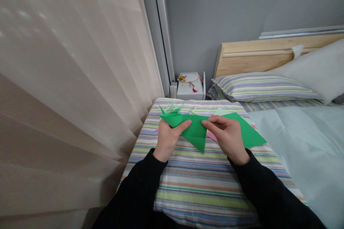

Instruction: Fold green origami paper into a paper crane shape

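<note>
A folded sheet of green origami paper (194, 128) is held up between my two hands, with one corner pointing down. My left hand (169, 135) grips its left part, thumb on the near face and fingers hidden behind. At the upper right corner, my right hand (228, 134) pinches the edge between thumb and fingers. Behind the left hand lie spiky folded green paper pieces (172, 109), partly covered. To the right, a flat green sheet (248, 132) lies on the striped cloth, with pale green and pink paper (211, 135) showing from under and beside it.
The striped cloth (204, 182) covers the surface before me. A beige curtain (80, 89) hangs close on the left. Farther back stands a white box (190, 91) with small items on top. On the right is a bed with a wooden headboard (247, 62) and a striped pillow (268, 87).
</note>
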Demonstrator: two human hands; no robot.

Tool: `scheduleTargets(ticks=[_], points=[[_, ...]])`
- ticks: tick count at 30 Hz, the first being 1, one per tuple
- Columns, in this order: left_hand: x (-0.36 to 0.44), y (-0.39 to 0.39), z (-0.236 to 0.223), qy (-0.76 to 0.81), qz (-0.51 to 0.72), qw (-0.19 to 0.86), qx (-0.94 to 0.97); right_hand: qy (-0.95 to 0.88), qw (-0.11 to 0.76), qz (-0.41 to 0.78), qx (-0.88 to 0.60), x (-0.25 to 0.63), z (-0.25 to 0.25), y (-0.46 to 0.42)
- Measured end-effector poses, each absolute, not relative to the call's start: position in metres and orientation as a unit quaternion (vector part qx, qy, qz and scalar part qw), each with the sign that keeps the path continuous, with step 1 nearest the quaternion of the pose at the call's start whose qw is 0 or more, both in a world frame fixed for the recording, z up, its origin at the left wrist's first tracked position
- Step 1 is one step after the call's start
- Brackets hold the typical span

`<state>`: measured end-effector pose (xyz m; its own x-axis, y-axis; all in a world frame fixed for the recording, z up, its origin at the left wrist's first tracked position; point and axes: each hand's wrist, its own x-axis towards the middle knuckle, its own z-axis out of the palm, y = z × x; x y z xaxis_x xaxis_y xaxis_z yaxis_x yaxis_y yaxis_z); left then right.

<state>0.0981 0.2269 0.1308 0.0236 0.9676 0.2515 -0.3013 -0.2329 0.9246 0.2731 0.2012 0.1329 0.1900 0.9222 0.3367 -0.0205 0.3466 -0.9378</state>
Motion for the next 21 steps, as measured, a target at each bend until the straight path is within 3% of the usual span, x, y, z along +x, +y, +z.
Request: scheduleTargets(ticks=[21], points=[[0.1008, 0.224, 0.1339, 0.337, 0.607, 0.522, 0.495, -0.471, 0.647, 0.401, -0.446, 0.2691, 0.1396, 0.2]])
